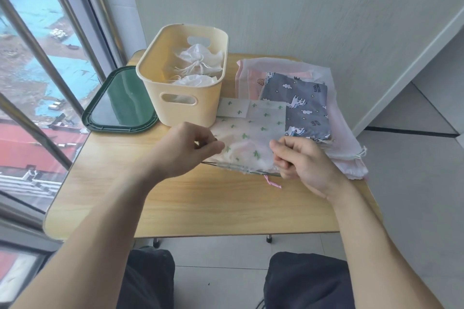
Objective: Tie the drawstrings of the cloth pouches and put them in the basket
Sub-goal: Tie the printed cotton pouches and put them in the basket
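Both hands pinch the translucent white cactus-print cloth pouch (253, 143) at its near edge — left hand (187, 149) on the left corner, right hand (301, 160) on the right. It lies on the wooden desk (200, 203), just in front of the cream plastic basket (183, 98) holding tied white pouches (198, 57).

Left hand (187, 148): forearm bare, reaching forward, fingers curled, thumb and forefinger pinching pouch (247, 143) at left edge. Right hand (305, 162): forearm bare, palm turned left, fingers curled, gripping same pouch at right edge. Hands apart, roughly level.
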The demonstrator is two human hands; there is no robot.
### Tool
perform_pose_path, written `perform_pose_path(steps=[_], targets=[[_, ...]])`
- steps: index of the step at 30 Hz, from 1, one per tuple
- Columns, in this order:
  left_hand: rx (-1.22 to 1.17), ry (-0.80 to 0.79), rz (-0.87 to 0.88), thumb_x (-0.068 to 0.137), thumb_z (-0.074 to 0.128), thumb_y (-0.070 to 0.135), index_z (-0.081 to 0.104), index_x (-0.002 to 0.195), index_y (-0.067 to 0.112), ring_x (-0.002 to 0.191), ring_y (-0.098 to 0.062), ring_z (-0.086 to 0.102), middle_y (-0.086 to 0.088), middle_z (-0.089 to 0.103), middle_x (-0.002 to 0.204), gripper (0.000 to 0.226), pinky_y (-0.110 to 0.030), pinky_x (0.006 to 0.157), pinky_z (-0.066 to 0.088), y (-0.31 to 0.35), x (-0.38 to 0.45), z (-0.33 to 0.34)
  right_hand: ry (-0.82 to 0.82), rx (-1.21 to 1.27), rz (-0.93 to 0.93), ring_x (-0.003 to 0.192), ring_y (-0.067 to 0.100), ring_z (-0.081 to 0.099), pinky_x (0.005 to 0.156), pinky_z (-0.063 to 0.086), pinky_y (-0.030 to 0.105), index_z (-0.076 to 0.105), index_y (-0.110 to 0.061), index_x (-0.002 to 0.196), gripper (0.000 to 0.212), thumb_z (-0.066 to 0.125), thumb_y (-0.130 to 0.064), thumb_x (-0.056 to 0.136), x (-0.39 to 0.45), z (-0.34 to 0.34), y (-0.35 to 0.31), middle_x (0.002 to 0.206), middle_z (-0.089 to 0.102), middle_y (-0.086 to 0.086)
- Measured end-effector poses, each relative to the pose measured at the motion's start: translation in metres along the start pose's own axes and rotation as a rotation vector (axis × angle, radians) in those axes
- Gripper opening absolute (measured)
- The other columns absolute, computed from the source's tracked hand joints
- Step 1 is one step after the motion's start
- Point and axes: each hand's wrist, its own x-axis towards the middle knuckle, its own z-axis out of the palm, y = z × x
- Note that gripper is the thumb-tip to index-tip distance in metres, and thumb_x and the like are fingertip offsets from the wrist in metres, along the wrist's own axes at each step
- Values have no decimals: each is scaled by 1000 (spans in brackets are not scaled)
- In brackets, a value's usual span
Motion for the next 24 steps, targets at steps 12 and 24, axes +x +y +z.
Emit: perform_pose_path(steps=[12,24], targets=[[100,117,-58,93,65,42,72,64,19,39,-10,33,10,45,40,38,-17,42,30,-5,-3,-19,29,-353,118,44,11,28,47,26,25,52,-15,64,40,60,-29,100,-8,-20,0,51,42,-7],[78,339,-79,86,57,19,30,53,10,47,-14,18,0,24,49,44,-27,46,20,0,-1,-26,-17,-595,50,64,1,65,72,54,33,64,-4,86,35,53,-31,104,-16,2,-2,80,78,-6]])
